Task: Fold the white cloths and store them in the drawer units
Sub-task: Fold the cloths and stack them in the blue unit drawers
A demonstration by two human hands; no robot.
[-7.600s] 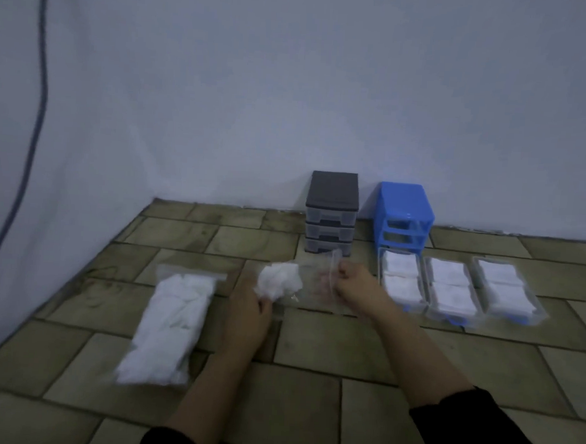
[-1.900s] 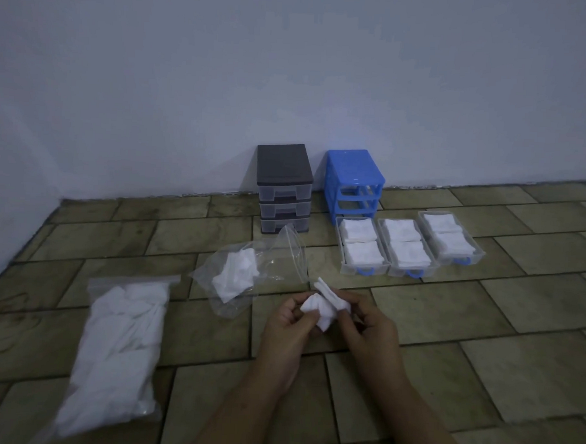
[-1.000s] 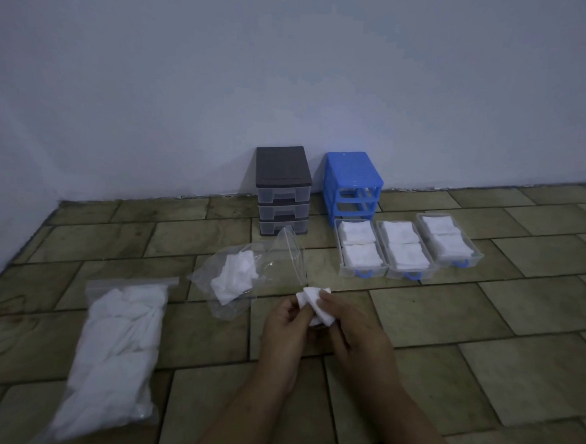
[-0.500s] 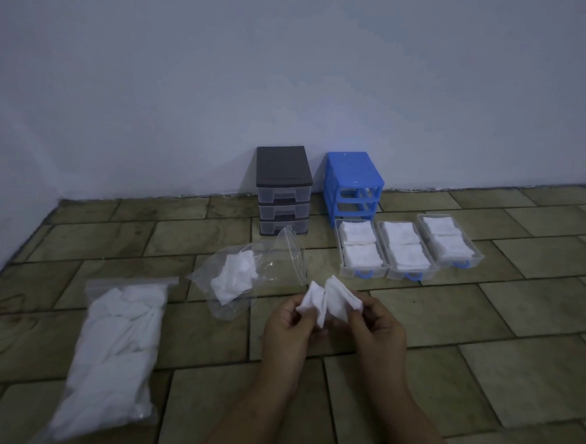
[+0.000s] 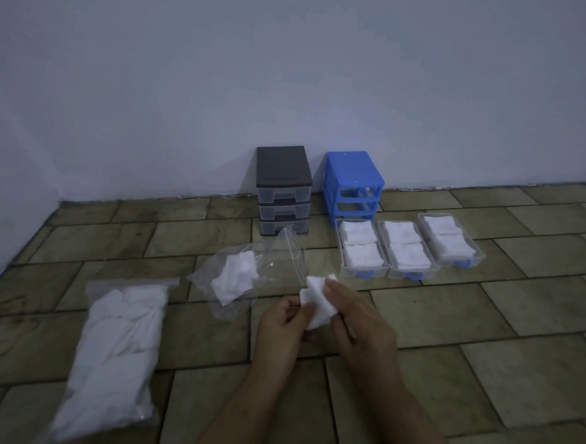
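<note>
- White cloth (image 5: 316, 301), small and partly folded, is held between both hands above the tiled floor (image 5: 449, 312), in front of the drawers.
- Left hand (image 5: 282, 328): its grip is closed on the cloth's left edge, thumb and fingers curled to pinch it.
- Right hand (image 5: 358, 320): fingers lie over the cloth's right side with the thumb below, so this grip also has hold of the cloth.
- Three clear plastic drawers with blue handles (image 5: 408, 248) sit side by side on the floor, each holding two folded white cloths.
- Blue plastic drawer frame (image 5: 352, 182) stands against the wall just behind them, its slots open.
- Dark-topped drawer unit with three clear drawers (image 5: 283, 188) stands just left of the blue one, drawers pushed in.
- Small clear plastic bag (image 5: 248, 280), mouth open toward the hands, lies on the floor with a crumpled white cloth inside.
- Large clear zip bag stuffed with white cloths (image 5: 118, 351) lies further left on the floor.
</note>
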